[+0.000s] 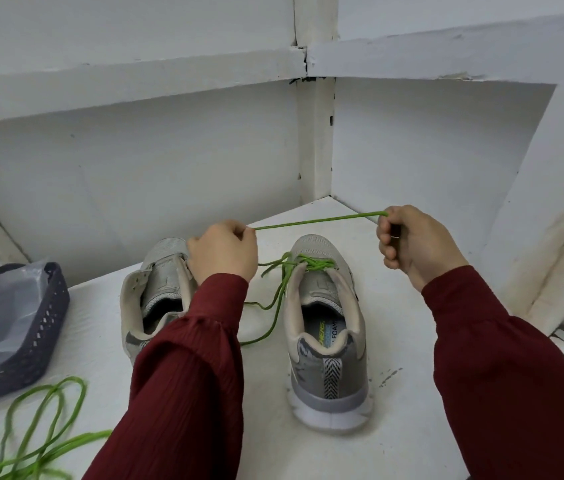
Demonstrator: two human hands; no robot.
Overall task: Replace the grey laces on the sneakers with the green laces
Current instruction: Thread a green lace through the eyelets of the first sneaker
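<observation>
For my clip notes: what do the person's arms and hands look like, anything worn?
The left sleeve and right sleeve are long, dark red, finely ribbed fabric reaching the wrists. The left hand and right hand wear no gloves.

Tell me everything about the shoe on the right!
The right shoe is grey and beige and looks like fabric. It has a thick white sole and a black-and-white zigzag strip down the heel. It stands upright on the white shelf, heel toward the camera, apart from the other shoe. A green lace crosses its front, with loose ends trailing left onto the shelf. Printed lettering shows inside.
</observation>
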